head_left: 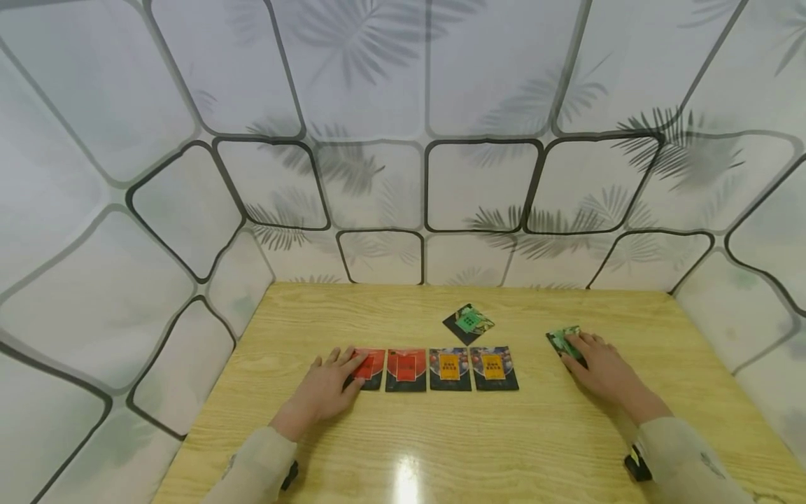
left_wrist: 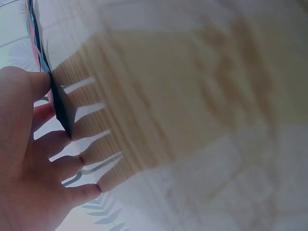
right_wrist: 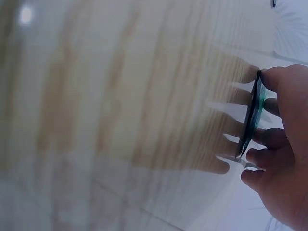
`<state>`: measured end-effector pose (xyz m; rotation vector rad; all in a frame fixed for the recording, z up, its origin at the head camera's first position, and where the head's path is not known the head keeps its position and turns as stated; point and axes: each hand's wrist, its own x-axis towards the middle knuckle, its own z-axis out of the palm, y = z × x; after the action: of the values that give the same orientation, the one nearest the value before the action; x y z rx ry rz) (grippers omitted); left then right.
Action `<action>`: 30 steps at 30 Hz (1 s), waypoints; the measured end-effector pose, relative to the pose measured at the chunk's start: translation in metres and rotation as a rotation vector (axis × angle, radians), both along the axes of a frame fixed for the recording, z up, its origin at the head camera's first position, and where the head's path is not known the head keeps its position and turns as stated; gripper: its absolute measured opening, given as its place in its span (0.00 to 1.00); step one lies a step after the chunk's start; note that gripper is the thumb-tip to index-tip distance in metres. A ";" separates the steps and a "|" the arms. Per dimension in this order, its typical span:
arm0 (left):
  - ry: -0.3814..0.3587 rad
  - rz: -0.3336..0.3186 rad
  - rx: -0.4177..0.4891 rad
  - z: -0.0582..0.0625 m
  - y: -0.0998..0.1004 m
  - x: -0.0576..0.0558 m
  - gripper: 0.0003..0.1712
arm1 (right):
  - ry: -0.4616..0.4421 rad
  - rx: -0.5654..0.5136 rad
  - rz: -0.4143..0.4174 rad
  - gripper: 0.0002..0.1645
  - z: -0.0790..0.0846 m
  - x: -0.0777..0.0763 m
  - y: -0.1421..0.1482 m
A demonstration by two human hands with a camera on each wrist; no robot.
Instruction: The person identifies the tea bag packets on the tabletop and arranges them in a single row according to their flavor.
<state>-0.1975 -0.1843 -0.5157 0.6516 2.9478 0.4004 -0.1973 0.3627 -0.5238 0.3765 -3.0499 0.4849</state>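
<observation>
On the table (head_left: pixel 409 427), four packets lie flat and face up in a straight row, likely squared off so that their edges line up: an outer red packet (head_left: pixel 373 366), an inner red packet (head_left: pixel 406 371), then an inner yellow-label packet (head_left: pixel 450 369) and an outer yellow-label packet (head_left: pixel 494 368). Like sits beside like, which suggests ordering by design. The left hand (head_left: pixel 321 387) is at the row's left end, its fingers spread, index and thumb touching the outer red packet, perhaps to keep that end from slipping on the glossy top. Behind the row, a loose green packet (head_left: pixel 469 323) lies turned cornerwise, apart from the rest. Well to the right, the right hand (head_left: pixel 603 369) pinches a held green packet (head_left: pixel 562 341) between thumb and bent fingers, by its rims; so thin a thing offers little else to grip. Whether it bears fully on the wood, I cannot tell.
</observation>
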 end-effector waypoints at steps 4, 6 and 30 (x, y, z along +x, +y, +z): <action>-0.001 -0.001 -0.003 -0.001 -0.001 0.000 0.33 | 0.014 0.018 0.001 0.35 0.002 0.002 -0.002; 0.000 -0.003 -0.002 -0.002 -0.001 -0.001 0.33 | 0.017 0.022 -0.004 0.35 0.003 0.003 -0.004; -0.012 0.004 -0.007 0.003 0.001 0.001 0.33 | 0.022 0.072 0.001 0.35 -0.002 0.018 -0.022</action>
<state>-0.1962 -0.1838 -0.5125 0.6403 2.9382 0.3926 -0.1793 0.3404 -0.5259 0.3827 -3.0523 0.3684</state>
